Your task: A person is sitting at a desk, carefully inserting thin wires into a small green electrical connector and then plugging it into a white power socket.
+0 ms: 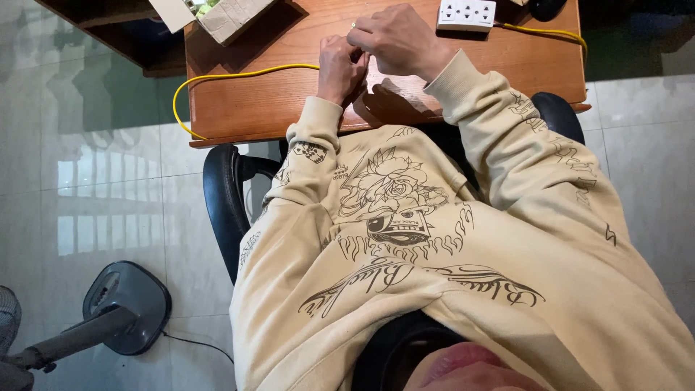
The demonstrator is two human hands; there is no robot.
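The head camera looks straight down on a person seated at a wooden table [275, 101] that fills the upper middle of the frame. Both hands rest on the tabletop near the top centre, close together and touching. The left hand [340, 69] is curled into a loose fist, fingers folded in, and it pinches the end of a yellow cable [239, 74] where the cable reaches the knuckles. The right hand [397, 40] sits just above and to the right of it, fingers bent inward and closed toward the left hand's fingertips; a tiny pale bit shows at its upper edge, too small to tell what it is.

The yellow cable runs from the hands leftward across the table, loops over the left edge of the wood and curves back along the front edge. A second stretch of yellow cable [550, 32] lies at the upper right, leading from a white socket box [466, 14] that sits at the top edge, just right of the right hand. A cardboard box [228, 16] lies at the upper left corner of the table, partly out of frame.

Below the table, a beige sweatshirt [434, 275] with dark line drawings covers the centre and lower right. A black chair [221, 195] shows behind the left sleeve. On the pale tiled floor at the lower left stands a grey fan base [130, 304] with a thin black cord
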